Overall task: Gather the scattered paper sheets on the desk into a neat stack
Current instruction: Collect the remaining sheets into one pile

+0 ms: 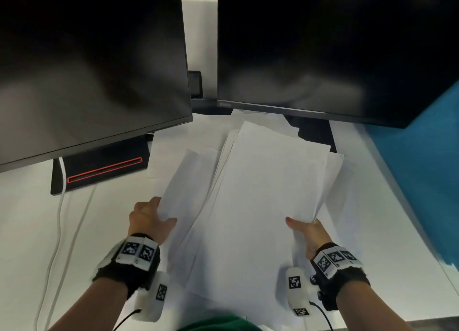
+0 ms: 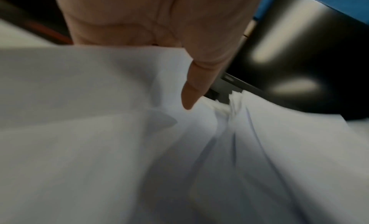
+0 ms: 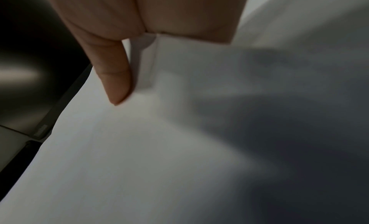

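- A loose, fanned bundle of white paper sheets [image 1: 268,181] is held over the white bench [image 1: 29,219], between the two hands and in front of the person.
- The left hand [image 1: 149,219] is closed on the left edge of the lower sheets: the thumb is laid on top, the fingers are tucked beneath and hidden.
- In the left wrist view the thumb [image 2: 191,91] is seen pressed onto the paper, which is buckled into folds just beyond it.
- The right hand [image 1: 308,231] is closed on the near right corner of the top sheets, thumb on top, fingers under.
- More white sheets [image 1: 347,206] are left lying flat on the bench under and right of the held bundle; edges are not aligned.
- Two dark monitors [image 1: 87,69] are stood behind the paper.
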Motion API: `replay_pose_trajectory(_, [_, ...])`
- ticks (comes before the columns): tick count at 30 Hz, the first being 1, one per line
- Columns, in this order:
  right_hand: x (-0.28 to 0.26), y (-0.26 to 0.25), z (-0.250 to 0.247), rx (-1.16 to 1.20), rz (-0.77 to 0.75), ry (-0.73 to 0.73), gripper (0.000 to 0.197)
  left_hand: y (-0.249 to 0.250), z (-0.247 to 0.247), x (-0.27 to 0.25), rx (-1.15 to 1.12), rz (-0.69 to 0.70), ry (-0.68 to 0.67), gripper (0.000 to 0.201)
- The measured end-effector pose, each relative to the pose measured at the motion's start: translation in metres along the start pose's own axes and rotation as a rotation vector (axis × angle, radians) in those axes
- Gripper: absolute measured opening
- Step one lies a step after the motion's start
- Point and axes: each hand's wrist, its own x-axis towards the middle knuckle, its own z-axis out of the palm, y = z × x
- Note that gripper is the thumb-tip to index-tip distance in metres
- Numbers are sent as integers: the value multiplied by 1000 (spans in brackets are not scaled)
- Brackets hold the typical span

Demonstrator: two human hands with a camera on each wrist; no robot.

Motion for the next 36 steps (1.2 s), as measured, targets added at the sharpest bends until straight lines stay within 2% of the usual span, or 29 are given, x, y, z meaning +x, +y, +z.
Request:
replay_pose_trajectory(3, [1,1,-1,-14,5,-9,33,4,5,-7,8,71,-40,42])
replay_pose_trajectory(7, [2,1,-2,-51,12,-18,23,2,2,-3,-242,-60,-74,47])
replay_pose_trajectory(9, [2,3,-3,-61,14,-30,25,-4,0,-3,-387,-105,-186,59])
replay_pose_trajectory(12, [0,2,-3,-54,29,-74,26,-7,4,-11,-615,-179,-394,91])
replay_pose_trajectory(13, [-3,1,-1,-44,30,-98,28,-6,9,-11,-610,-173,-407,99])
replay_pose_trajectory(14, [-4,1,-1,-47,39,-111,39,-3,13,-12,-540,-124,-399,104])
replay_pose_trajectory(15, [-5,1,0,-55,45,-117,51,2,15,-14,-424,-56,-380,101])
replay_pose_trajectory(16, [-5,1,0,-55,49,-118,52,6,18,-13,-287,9,-331,90])
replay_pose_trajectory(18, [-5,1,1,-47,43,-125,39,14,20,-9,-131,51,-186,57])
replay_pose_trajectory(20, [-5,2,-1,-44,42,-116,39,16,21,-2,-57,32,-113,43])
replay_pose_trajectory(23, [-4,5,-4,-50,26,-109,34,6,22,6,80,-35,-80,56])
replay_pose_trajectory(26, [-5,5,-6,-48,8,-110,27,1,18,6,97,-110,-41,67])
replay_pose_trajectory(28, [-3,6,-7,-50,5,-105,23,1,15,5,67,-98,-46,61])
replay_pose_trajectory(32, [-2,7,-6,-50,11,-94,28,1,10,0,-166,-89,-130,45])
replay_pose_trajectory(36, [-3,7,-8,-61,4,-94,26,-2,10,-8,-164,-50,-179,45])
